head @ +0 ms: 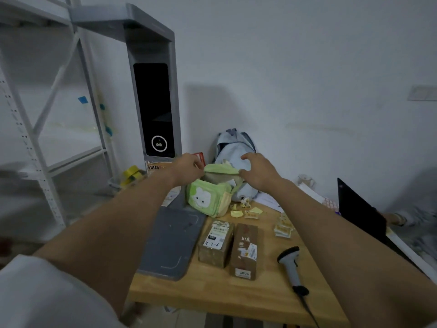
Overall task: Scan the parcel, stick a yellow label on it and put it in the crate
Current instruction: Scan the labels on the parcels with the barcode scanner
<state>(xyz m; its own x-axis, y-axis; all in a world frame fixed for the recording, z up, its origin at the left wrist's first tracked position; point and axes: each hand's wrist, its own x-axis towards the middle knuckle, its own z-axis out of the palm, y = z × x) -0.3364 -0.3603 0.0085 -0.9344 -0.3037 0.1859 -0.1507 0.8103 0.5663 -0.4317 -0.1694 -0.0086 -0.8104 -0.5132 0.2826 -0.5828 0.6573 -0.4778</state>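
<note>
Task looks barely begun: left hand pinches the far green bag, right hand rests on it (grip unclear); parcels, scanner and yellow labels lie untouched on the worktop.

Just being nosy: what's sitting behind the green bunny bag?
A pale blue backpack by the wall. The green bag, left hand and right hand cover its lower part; anything else there is hidden.

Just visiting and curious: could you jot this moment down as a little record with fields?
left hand: pinches green bag flap
right hand: at flap's other end, grip unclear
parcel marked 4-2-6: on table, beside second parcel, both untouched
scanner: lying right of parcels
yellow labels: loose, beyond scanner
crate: not in view
</note>
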